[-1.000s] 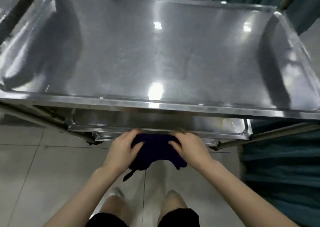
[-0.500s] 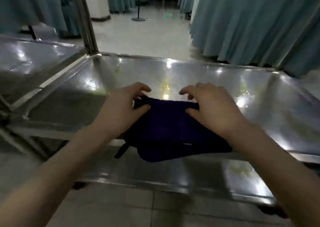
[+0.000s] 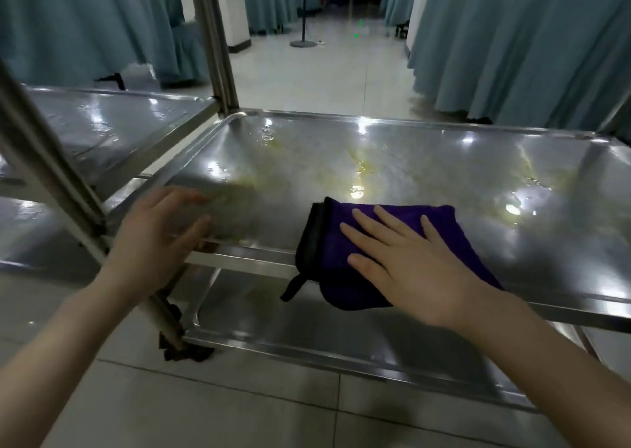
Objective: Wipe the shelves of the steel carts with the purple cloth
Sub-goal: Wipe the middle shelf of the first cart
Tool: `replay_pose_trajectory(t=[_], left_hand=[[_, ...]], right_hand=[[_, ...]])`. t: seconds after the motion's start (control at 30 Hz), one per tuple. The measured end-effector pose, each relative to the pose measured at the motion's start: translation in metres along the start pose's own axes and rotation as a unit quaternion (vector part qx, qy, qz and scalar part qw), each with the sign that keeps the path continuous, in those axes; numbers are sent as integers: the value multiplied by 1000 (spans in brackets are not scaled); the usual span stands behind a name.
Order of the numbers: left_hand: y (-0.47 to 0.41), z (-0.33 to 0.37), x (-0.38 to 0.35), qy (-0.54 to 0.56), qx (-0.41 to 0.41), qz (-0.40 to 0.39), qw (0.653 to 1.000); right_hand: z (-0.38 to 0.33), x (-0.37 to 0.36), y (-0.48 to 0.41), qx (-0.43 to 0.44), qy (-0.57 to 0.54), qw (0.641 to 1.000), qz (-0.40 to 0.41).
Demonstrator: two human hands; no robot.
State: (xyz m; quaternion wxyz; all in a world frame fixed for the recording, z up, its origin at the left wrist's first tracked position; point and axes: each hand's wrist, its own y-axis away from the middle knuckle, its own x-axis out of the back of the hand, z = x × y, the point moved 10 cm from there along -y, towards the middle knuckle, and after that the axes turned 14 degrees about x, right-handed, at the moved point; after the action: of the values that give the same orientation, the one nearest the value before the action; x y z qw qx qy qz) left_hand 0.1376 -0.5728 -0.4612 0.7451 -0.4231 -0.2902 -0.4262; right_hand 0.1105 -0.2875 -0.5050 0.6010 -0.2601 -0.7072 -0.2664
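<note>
The purple cloth (image 3: 392, 229), folded, with a black edge and a black loop, lies on the front part of a steel cart's middle shelf (image 3: 375, 161) and hangs a little over the front rim. My right hand (image 3: 406, 260) lies flat on the cloth with straight, spread fingers and presses it down. My left hand (image 3: 157, 232) hovers at the shelf's front left corner, fingers loosely extended and blurred, holding nothing. Yellowish smears and wet patches show on the shelf behind the cloth.
A lower shelf (image 3: 341, 338) sits below the front rim. A second steel cart (image 3: 102, 123) stands against the left side, with upright posts (image 3: 215, 38) between the two. Teal curtains (image 3: 512, 38) hang left and right; a tiled floor (image 3: 307, 72) runs beyond.
Both hands held the cloth above the shelf. Now the cloth lies on the shelf, the right hand flat on it, the left hand let go and moved left.
</note>
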Motion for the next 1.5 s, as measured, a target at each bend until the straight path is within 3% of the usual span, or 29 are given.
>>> replay_pose_trajectory(t=[0.1,0.3,0.43,0.6,0.67,0.77,0.93,1.27,1.5], left_hand=[[-8,-40,20,-15,56,28,998],[-12,-48,0,-53,16,4,998],[-12,-51,4,-13,20,6,1000],[-13,-63,13,56,27,4,998],[-13,-66,23,113,38,19,993],[-12,-65,28,169,35,17,985],[-15,-69,28,184,15,30,982],[-20,-73,28,207,14,20,978],[-20,-75,27,193,17,10,981]], right_hand=[[-9,-3,1,6,-2,1000,-28],[-60,-16,-52,84,9,996,9],[-70,-14,-135,108,-2,994,2],[-34,3,-231,-8,-19,999,-28],[-38,1,-234,-6,-8,1000,-30],[-65,-13,-197,72,15,997,-25],[-95,-23,-168,132,20,990,-36],[-88,-3,-332,-49,-20,998,-35],[-151,-30,-235,132,-39,990,-7]])
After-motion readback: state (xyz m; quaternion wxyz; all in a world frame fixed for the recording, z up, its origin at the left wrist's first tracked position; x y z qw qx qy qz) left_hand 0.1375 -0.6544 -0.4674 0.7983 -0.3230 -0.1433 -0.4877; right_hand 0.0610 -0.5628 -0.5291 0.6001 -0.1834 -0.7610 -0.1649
